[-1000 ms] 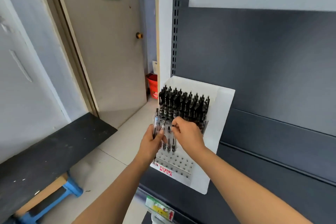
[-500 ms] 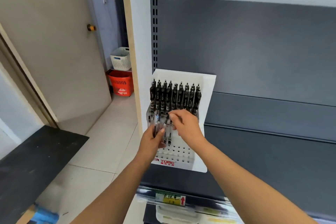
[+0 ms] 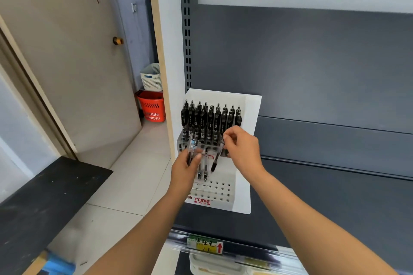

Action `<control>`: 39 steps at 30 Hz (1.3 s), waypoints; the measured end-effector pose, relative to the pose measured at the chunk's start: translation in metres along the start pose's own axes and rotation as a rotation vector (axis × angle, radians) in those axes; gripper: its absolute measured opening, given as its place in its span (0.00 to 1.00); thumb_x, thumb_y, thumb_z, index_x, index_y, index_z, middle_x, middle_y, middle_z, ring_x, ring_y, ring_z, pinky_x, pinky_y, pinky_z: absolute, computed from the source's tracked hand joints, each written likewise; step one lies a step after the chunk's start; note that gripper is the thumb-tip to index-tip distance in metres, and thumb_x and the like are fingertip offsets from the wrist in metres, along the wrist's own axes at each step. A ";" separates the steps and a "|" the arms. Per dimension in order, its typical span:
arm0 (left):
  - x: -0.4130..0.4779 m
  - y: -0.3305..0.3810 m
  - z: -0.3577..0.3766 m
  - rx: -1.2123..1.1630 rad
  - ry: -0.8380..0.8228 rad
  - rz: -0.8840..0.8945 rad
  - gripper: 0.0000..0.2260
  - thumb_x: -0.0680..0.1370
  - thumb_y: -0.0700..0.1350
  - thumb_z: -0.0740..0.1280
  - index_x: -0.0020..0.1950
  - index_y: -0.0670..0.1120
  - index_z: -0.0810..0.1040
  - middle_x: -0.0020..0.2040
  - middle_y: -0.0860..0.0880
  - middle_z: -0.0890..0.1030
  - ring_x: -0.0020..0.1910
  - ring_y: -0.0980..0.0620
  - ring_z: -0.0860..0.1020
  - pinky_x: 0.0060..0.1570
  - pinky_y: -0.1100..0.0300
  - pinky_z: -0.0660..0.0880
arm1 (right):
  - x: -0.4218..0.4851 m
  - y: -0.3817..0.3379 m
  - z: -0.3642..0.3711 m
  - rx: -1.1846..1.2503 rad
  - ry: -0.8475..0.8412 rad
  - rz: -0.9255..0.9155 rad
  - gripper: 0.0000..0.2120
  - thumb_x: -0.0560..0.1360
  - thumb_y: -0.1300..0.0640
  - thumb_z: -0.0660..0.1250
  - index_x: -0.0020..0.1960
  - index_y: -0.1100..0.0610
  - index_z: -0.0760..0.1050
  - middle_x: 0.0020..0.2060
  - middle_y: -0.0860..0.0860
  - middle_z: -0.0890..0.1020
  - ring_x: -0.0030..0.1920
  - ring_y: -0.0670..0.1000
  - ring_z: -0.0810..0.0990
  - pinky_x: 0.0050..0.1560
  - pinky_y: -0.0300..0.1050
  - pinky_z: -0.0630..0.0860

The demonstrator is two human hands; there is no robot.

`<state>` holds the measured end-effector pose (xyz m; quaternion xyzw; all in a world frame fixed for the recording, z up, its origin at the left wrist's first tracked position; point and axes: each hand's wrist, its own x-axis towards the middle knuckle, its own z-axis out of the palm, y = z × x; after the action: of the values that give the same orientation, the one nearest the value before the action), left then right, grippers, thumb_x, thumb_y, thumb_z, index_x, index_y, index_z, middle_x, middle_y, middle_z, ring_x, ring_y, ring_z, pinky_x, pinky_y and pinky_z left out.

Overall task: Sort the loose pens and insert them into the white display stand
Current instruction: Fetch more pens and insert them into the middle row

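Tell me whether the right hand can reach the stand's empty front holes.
Probably yes: the right hand, pinching a pen, hovers just above the empty holes; nothing covers them, and the left hand, gripping pens, sits beside them.

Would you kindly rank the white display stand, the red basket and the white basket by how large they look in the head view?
1. white display stand, clearly largest.
2. red basket.
3. white basket, slightly smaller.
Both baskets stand farther off, so true sizes are unsure.

Single view, head-worn, wide-angle. Looks forward and slightly down, near the white display stand [image 3: 241, 194] standing on the dark shelf [image 3: 312, 196], centre frame. Door [image 3: 78, 62] and floor [image 3: 134, 174] fill the left side
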<state>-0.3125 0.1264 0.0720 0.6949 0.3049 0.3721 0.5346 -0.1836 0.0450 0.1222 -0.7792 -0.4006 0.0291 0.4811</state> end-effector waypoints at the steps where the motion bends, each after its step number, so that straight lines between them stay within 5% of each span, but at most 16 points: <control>1: -0.001 -0.001 0.000 -0.018 -0.007 -0.009 0.06 0.79 0.42 0.62 0.50 0.51 0.76 0.36 0.52 0.74 0.35 0.53 0.72 0.37 0.61 0.73 | 0.001 0.003 -0.001 -0.038 -0.002 -0.033 0.07 0.78 0.58 0.62 0.43 0.49 0.74 0.33 0.44 0.79 0.36 0.46 0.79 0.38 0.44 0.78; 6: -0.010 -0.005 0.001 0.023 -0.041 -0.029 0.04 0.80 0.44 0.61 0.48 0.52 0.74 0.29 0.55 0.66 0.27 0.57 0.64 0.28 0.65 0.62 | -0.001 0.015 0.006 -0.154 -0.068 -0.113 0.05 0.78 0.58 0.61 0.46 0.53 0.75 0.36 0.48 0.80 0.37 0.49 0.78 0.40 0.46 0.76; 14: -0.024 -0.001 -0.001 -0.026 -0.016 -0.106 0.12 0.80 0.46 0.59 0.38 0.47 0.70 0.30 0.49 0.68 0.28 0.54 0.63 0.30 0.61 0.63 | -0.003 0.018 0.018 -0.429 -0.165 -0.226 0.10 0.80 0.55 0.59 0.52 0.52 0.79 0.47 0.47 0.78 0.44 0.51 0.78 0.36 0.42 0.71; 20: -0.019 -0.002 -0.004 -0.005 -0.060 -0.091 0.03 0.81 0.44 0.58 0.49 0.50 0.70 0.37 0.48 0.79 0.25 0.61 0.68 0.32 0.63 0.67 | 0.002 0.013 0.027 -0.531 -0.208 -0.218 0.10 0.79 0.56 0.57 0.50 0.52 0.77 0.46 0.49 0.79 0.43 0.53 0.78 0.37 0.44 0.73; 26: -0.013 -0.003 -0.004 -0.058 -0.125 -0.156 0.03 0.81 0.43 0.57 0.52 0.49 0.69 0.40 0.46 0.80 0.32 0.55 0.73 0.33 0.60 0.71 | 0.005 0.012 0.025 -0.570 -0.238 -0.164 0.09 0.79 0.55 0.57 0.51 0.53 0.76 0.47 0.49 0.81 0.45 0.53 0.79 0.37 0.44 0.70; 30: -0.009 -0.002 0.004 -0.067 -0.154 -0.165 0.03 0.81 0.43 0.58 0.53 0.45 0.70 0.37 0.47 0.77 0.34 0.53 0.74 0.35 0.58 0.73 | 0.002 0.003 0.018 -0.245 -0.189 -0.084 0.11 0.80 0.52 0.58 0.55 0.53 0.77 0.44 0.47 0.80 0.43 0.49 0.78 0.41 0.44 0.74; 34: -0.008 0.002 0.013 -0.085 -0.202 -0.154 0.05 0.81 0.43 0.58 0.52 0.42 0.71 0.35 0.47 0.75 0.30 0.53 0.74 0.33 0.60 0.74 | -0.004 -0.008 0.011 0.262 -0.267 0.098 0.05 0.78 0.57 0.64 0.45 0.53 0.78 0.32 0.46 0.79 0.30 0.44 0.78 0.29 0.37 0.74; 39: -0.008 0.006 0.014 -0.062 -0.218 -0.066 0.06 0.81 0.42 0.59 0.51 0.42 0.74 0.36 0.49 0.77 0.31 0.61 0.75 0.33 0.72 0.72 | -0.005 -0.007 0.000 0.348 -0.227 0.179 0.07 0.76 0.62 0.66 0.41 0.53 0.77 0.31 0.51 0.80 0.29 0.45 0.78 0.30 0.36 0.75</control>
<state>-0.3047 0.1108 0.0740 0.7040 0.2558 0.2859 0.5977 -0.1909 0.0432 0.1259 -0.7087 -0.3703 0.2280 0.5556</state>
